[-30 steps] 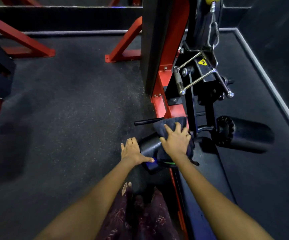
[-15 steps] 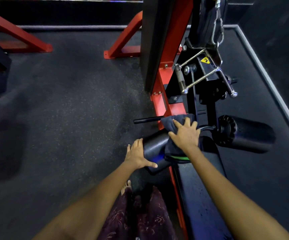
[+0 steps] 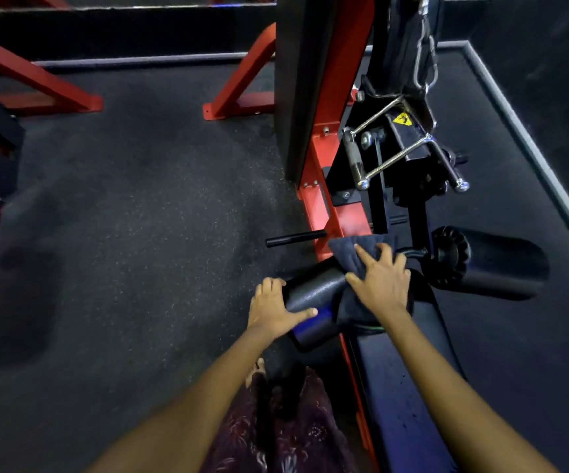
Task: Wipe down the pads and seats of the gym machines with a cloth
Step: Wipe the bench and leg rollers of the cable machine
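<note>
Dark speckled rubber floor (image 3: 133,206) spreads under a red-framed gym machine (image 3: 327,186) with a chrome cable handle (image 3: 395,145) hanging near its upright, and a second red frame (image 3: 37,80) stands well apart at the far left. Low on the machine, a black roller pad (image 3: 310,295) sticks out toward the floor side, and its twin, the other roller pad (image 3: 494,264), sticks out on the opposite side of the post. The right hand (image 3: 382,285) lies flat on a dark cloth (image 3: 354,257) draped over the inner end of the near roller, fingers (image 3: 365,256) spread apart and pressing the fabric down rather than gripping it. The left hand (image 3: 272,308) steadies the outer end of the same roller, its thumb laid across the top face and the other fingers wrapped over the end, so it holds the pad. The long black seat (image 3: 395,377) runs back toward the person, just beside the red rail. By my reading the step in hand is wiping this near roller, with only its inner part covered so far. The next move likely calls for sliding the cloth outward along the roller toward the left hand, keeping firm downward pressure while that hand stops the pad from spinning; the other roller and the seat look not yet dealt with, though that cannot be confirmed.
</note>
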